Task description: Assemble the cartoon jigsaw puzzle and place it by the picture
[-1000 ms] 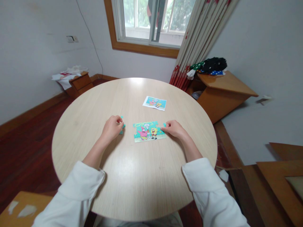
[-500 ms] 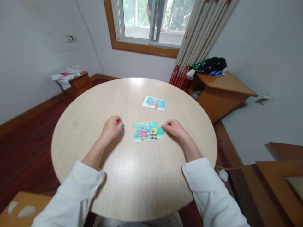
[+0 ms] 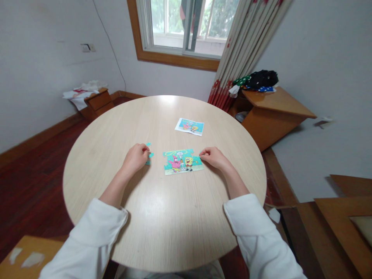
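Observation:
A partly joined jigsaw puzzle (image 3: 182,162) with cartoon figures lies on the round table between my hands, with notched gaps along its left and upper right edges. My right hand (image 3: 214,157) is closed in a pinch at the puzzle's upper right, where a small teal puzzle piece (image 3: 200,152) shows at the fingertips. Left of the puzzle, my left hand (image 3: 136,158) has its thumb and fingers pinched together beside several loose teal puzzle pieces (image 3: 148,144). Whatever lies between those left fingers is hidden.
A printed picture card (image 3: 190,126) of the same scene lies beyond the puzzle on the table (image 3: 174,217). Behind it are a window and a curtain (image 3: 241,50). A tilted wooden cabinet (image 3: 276,112) with cloths on top stands at right, a small drawer unit (image 3: 99,102) at left.
My left hand has shifted slightly left, staying pinched by the loose pieces. The right fingertips have drawn a little to the right; the puzzle lies where it was.

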{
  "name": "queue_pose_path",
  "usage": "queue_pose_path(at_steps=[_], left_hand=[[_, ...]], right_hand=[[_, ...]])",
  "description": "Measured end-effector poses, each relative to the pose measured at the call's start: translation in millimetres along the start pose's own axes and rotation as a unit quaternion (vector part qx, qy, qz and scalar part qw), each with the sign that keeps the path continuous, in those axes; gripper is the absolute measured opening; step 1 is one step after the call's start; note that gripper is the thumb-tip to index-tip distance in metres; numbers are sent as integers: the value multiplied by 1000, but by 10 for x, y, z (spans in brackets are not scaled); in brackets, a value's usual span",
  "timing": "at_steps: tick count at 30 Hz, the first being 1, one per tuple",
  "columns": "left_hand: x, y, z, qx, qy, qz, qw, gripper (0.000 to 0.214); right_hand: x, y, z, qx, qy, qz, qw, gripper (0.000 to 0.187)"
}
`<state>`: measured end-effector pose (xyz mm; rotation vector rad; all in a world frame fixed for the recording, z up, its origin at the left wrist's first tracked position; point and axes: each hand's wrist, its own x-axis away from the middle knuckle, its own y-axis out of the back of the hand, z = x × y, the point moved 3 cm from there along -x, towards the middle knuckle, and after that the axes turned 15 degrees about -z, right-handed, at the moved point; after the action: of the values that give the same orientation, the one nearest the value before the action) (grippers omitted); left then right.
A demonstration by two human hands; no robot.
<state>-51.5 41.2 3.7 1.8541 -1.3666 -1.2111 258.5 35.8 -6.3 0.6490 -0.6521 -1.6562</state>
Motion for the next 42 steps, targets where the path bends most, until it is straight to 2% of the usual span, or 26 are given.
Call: queue_pose_path(at_steps=[13,19,24,33,37,42], left_hand=[[3,45,-52,-4,3,13,1000,22],[-13,7,26,3,-5,3,1000,23],[-41,6,108,12,17,-15,1000,26],[-31,25,94,25,22,-10,999,23],[-54,79,112,14,40,-9,999,22],[-126,264,232,-14,93,-36,995,22]], right_hand=[[34,24,49,-25,-9,32,999,18],[34,16,54,-15,-13,29,999,16],[24,8,33,-17,-10,30,999,16],[40,16,61,-23,-14,37,999,15],[47,19,61,-26,-10,38,999,16],[47,23,72,-23,-14,37,999,15]])
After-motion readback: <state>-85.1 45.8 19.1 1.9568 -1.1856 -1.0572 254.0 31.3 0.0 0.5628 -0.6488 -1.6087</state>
